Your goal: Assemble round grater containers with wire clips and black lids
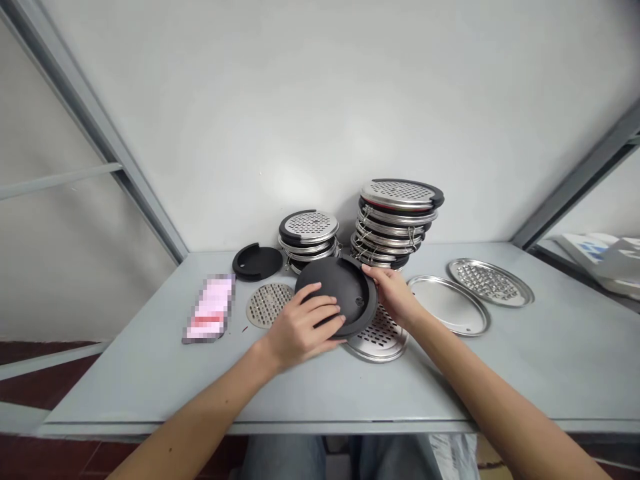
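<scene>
A round black plate with a raised rim [354,293] is held up over the middle of the table, tilted. My left hand [307,327] lies on its lower left part, fingers spread across the face and the thumb side low, gripping it. At its upper right edge, my right hand [393,290] pinches the rim. Partly covered beneath it is a perforated metal disc [380,337]. A smaller grater disc [269,305] lies flat to the left, and another black plate [265,262] sits behind that.
Two stacks of round graters stand by the wall, a short one [307,233] and a taller one [395,220]. To the right lie a plain metal tray [447,307] and an oval-looking grater [490,281]. A blurred pink item [213,307] lies left.
</scene>
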Demonstrator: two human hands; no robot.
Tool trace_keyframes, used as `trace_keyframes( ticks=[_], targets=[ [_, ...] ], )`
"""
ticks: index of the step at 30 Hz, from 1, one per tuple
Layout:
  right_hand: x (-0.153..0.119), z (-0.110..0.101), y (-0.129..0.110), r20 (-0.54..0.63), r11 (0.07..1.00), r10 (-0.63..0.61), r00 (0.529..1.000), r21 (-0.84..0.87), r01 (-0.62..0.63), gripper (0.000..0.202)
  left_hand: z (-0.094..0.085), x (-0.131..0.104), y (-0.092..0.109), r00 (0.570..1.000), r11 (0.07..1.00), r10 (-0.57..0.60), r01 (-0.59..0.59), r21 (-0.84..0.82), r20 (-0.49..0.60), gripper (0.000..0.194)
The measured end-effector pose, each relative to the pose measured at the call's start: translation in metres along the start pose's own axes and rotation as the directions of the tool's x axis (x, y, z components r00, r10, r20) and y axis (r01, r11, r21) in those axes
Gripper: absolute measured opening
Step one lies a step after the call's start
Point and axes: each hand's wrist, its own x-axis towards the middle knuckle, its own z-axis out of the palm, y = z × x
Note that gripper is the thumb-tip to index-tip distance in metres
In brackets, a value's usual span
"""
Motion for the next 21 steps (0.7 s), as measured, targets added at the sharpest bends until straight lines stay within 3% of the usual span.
trace_keyframes(
  ticks=[3,6,10,13,15,17,19,21],
  targets=[
    [-0.003,0.005,0.002,-0.01,0.995,0.068,0.998,0.078,-0.067,0.043,0.001,0.0,0.003,0.999,0.996,0.011,-0.007,-0.09,0.049,0.03],
    [-0.004,0.006,0.003,0.084,0.99,0.095,0.992,0.092,-0.102,0.042,-0.002,0.003,0.011,0.997,0.987,-0.027,0.038,-0.154,0.071,0.031],
    [-0.002,0.001,0.003,0.173,0.986,0.099,0.98,0.116,-0.12,0.04,-0.018,-0.001,0.021,0.97,0.959,-0.208,0.176,-0.223,-0.126,0.039],
    [-0.001,-0.002,0.001,0.167,0.99,0.101,0.981,0.082,-0.116,0.04,-0.038,-0.017,0.022,0.875,0.916,-0.387,0.329,-0.229,-0.291,0.047],
    [-0.002,-0.001,0.001,0.159,0.994,0.094,0.983,0.045,-0.102,0.041,-0.051,-0.033,0.014,0.786,0.868,-0.496,0.455,-0.199,-0.369,0.044],
    [-0.003,0.0,0.001,0.155,0.997,0.079,0.985,0.009,-0.081,0.041,-0.062,-0.047,-0.004,0.65,0.759,-0.638,0.62,-0.198,-0.412,0.033],
    [-0.004,0.002,0.002,0.164,0.998,0.064,0.984,-0.023,-0.061,0.04,-0.068,-0.056,-0.03,0.454,0.593,-0.781,0.753,-0.284,-0.428,0.028],
    [-0.005,0.005,0.003,0.175,0.998,0.048,0.983,-0.046,-0.04,0.04,-0.071,-0.057,-0.06,0.198,0.425,-0.878,0.743,-0.518,-0.435,0.029]
  ],
)
